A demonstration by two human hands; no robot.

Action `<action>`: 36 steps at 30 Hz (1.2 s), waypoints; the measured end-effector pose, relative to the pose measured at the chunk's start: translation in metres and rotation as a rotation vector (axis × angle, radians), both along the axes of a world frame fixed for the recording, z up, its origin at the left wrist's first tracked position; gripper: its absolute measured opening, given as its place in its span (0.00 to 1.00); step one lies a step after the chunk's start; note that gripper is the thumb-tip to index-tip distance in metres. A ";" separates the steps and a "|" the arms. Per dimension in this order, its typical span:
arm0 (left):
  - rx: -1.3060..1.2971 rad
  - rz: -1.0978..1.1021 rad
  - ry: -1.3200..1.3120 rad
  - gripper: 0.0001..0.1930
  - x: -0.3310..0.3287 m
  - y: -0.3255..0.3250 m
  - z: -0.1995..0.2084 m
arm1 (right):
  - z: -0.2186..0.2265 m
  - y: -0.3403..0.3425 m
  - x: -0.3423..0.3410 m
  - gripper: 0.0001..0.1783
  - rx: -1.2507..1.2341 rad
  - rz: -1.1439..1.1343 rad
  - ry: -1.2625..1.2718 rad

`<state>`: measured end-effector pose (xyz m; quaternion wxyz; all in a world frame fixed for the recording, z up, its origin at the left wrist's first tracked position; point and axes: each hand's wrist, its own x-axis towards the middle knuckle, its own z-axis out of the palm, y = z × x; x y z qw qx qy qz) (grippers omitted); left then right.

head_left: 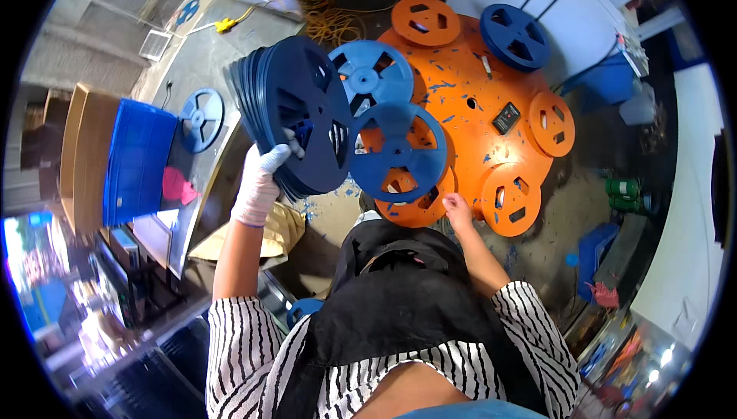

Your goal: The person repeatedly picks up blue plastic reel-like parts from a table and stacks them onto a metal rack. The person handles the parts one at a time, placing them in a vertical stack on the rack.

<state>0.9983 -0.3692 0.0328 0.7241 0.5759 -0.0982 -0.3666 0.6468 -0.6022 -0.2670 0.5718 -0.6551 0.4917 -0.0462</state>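
Note:
My left hand (265, 181), in a white glove, grips the lower edge of a thick stack of dark blue reel flanges (311, 104), its fingers at one of the cut-out openings. The stack stands tilted on edge beside a grey table. To its right, a blue spoked reel flange (399, 142) overlaps a lighter blue one (368, 73); both lie over orange discs. My bare right hand (458, 211) is at the rim of the nearest orange disc (418, 208). Its fingers are curled, and whatever they hold, if anything, is hidden.
A round orange table (476, 135) scattered with blue chips carries more orange discs (510, 200), a dark blue reel (514, 37) and a small black box (507, 118). The grey table (253, 35) at left holds another blue flange (202, 119) and a blue crate (138, 162). Yellow hose (334, 23) lies behind.

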 end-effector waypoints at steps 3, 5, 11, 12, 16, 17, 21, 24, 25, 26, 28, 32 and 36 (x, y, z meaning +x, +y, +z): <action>-0.253 0.241 0.137 0.19 -0.078 0.054 0.022 | 0.015 -0.009 0.010 0.17 -0.079 0.252 -0.072; -0.443 0.406 0.205 0.21 -0.141 0.075 0.034 | 0.018 -0.015 0.012 0.18 -0.104 0.473 0.005; -0.694 0.811 0.308 0.17 -0.309 0.130 0.012 | -0.004 -0.009 -0.006 0.39 -0.299 1.119 0.311; -0.597 0.919 0.325 0.15 -0.336 0.133 0.010 | -0.006 -0.005 -0.003 0.41 -0.293 1.178 0.361; -0.417 1.157 0.435 0.16 -0.433 0.151 -0.008 | -0.023 0.014 0.018 0.46 -0.455 1.330 0.335; -0.374 1.195 0.439 0.15 -0.452 0.154 -0.012 | -0.028 0.016 0.023 0.47 -0.504 1.364 0.357; -0.275 1.293 0.590 0.14 -0.507 0.186 -0.021 | -0.045 0.022 0.019 0.43 -0.673 1.345 0.354; -0.111 1.427 0.599 0.15 -0.528 0.175 -0.016 | -0.049 0.024 0.003 0.42 -0.735 1.340 0.300; -0.174 1.438 0.605 0.18 -0.535 0.173 -0.018 | -0.048 0.024 -0.003 0.43 -0.731 1.337 0.323; -0.163 1.452 0.577 0.19 -0.540 0.168 -0.016 | -0.047 0.026 -0.009 0.43 -0.729 1.342 0.337; -0.230 1.428 0.474 0.21 -0.545 0.165 -0.021 | -0.044 0.025 -0.013 0.46 -0.824 1.423 0.398; -0.471 1.389 0.322 0.22 -0.555 0.180 -0.014 | -0.040 0.033 -0.033 0.47 -0.871 1.230 0.196; -0.742 1.289 0.252 0.19 -0.602 0.205 -0.006 | 0.005 0.090 -0.070 0.43 -0.596 1.403 -0.221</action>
